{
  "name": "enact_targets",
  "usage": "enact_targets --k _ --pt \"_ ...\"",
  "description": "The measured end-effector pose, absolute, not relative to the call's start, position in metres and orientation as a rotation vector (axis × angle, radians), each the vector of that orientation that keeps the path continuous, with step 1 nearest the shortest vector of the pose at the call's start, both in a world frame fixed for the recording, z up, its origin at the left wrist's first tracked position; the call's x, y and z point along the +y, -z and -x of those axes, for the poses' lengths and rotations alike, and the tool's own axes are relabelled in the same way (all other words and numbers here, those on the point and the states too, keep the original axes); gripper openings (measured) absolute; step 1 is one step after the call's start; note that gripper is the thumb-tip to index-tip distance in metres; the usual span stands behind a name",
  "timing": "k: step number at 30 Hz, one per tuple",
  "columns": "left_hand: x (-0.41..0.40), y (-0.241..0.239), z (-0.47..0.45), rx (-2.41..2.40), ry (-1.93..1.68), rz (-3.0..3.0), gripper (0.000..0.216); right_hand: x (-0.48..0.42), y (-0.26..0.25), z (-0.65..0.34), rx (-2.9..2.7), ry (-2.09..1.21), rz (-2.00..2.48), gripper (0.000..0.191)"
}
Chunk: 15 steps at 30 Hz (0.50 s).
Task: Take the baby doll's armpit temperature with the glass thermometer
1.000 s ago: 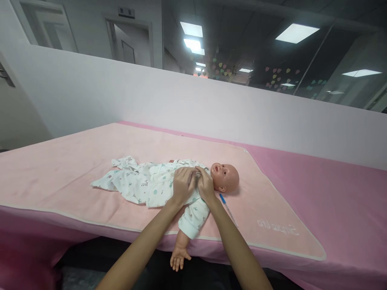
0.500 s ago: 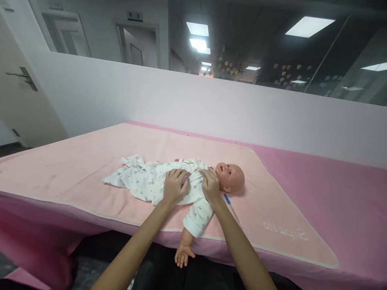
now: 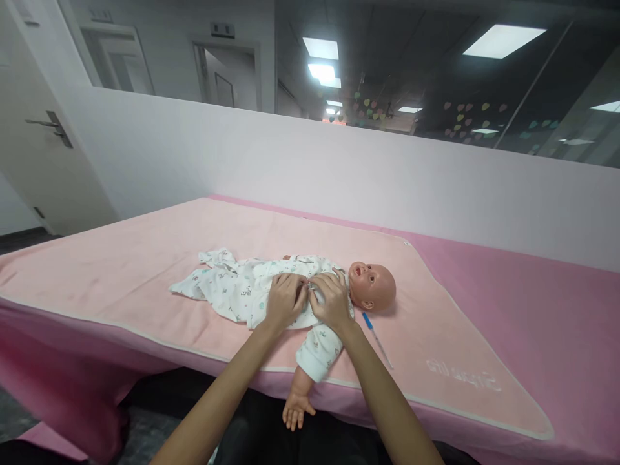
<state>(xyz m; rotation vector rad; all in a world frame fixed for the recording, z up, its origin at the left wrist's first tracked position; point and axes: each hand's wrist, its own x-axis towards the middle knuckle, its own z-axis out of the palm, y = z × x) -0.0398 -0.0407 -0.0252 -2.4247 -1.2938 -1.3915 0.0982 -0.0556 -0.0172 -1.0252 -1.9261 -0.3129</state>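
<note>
Fingers (image 3: 290, 281) bent over the printed baby romper (image 3: 249, 290)

On the doll's (image 3: 375, 287) chest, the left hand (image 3: 285, 302) and right hand (image 3: 332, 300) seemingly pinched its cloth, probably working a fastening; the next move seemed to call for a steady grip. Beside the doll's head lay a blue-tipped thermometer (image 3: 376, 339); beneath the doll, a pink blanket (image 3: 145, 248).

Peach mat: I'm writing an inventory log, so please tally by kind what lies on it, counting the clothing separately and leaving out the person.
Baby doll: 1
Printed white baby outfit: 1
Slim blue-topped stick: 1
Total: 3
</note>
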Motion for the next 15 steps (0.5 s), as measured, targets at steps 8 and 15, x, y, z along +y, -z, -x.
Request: enact_targets --k 8,15 --pt "-0.0397 0.0248 0.04 -1.335 1.433 2.466 0.019 -0.0541 0.0204 -0.0982 -1.92 0.314 1.046 0.018" --pt "-0.0379 0.0264 0.041 -1.328 1.444 2.464 0.019 -0.0511 0.0239 -0.0999 -1.957 0.344 1.056 0.019"
